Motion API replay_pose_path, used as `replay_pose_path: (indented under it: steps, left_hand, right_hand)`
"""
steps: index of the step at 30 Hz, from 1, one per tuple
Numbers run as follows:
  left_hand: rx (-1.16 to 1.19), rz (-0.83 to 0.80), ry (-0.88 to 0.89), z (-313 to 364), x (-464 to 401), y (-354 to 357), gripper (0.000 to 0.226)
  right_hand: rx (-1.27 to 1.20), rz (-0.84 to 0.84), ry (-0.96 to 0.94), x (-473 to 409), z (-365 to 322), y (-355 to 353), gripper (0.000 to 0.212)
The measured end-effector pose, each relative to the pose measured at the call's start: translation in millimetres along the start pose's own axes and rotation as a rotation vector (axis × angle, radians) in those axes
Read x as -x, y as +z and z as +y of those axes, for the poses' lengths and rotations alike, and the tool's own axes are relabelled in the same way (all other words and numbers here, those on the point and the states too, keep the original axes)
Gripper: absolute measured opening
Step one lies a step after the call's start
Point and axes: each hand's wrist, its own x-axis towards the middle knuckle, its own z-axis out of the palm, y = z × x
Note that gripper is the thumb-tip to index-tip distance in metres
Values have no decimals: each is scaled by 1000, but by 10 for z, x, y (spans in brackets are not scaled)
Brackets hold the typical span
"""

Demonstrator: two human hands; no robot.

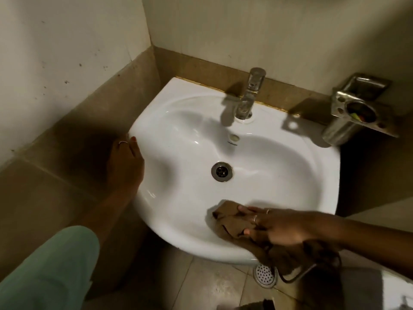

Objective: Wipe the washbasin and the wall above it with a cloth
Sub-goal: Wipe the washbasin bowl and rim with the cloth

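At frame left, the left hand [126, 162] rests flat-fingered on the basin [279, 175] rim. Lower right, the right hand [277, 227] presses the cloth [230, 220] flat against the front rim. The wall [245, 34] looks unwiped yet.

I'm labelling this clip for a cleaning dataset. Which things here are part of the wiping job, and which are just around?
Part of the job:
cloth, under the right hand
washbasin, its edge touched by the left hand
wall

Just around:
tap
metal holder
floor drain
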Motion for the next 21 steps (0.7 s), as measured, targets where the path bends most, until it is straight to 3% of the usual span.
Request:
replay_pose_path:
  steps: [3,10,16,21]
  left_hand:
    - [-42,11,-8,-4,4,-1,46]
    - [-62,23,46,-147,-79,100,48]
    - [-5,72,95,-167,-112,110,48]
    - [57,74,119,-173,-97,91,52]
  right_hand:
    - [128,50,-10,-314,194,-11,55]
    - [319,453,327,-669,428,-93,59]
    - [313,488,669,-292,419,-83,57]
    - [126,609,748,274,424,51,58]
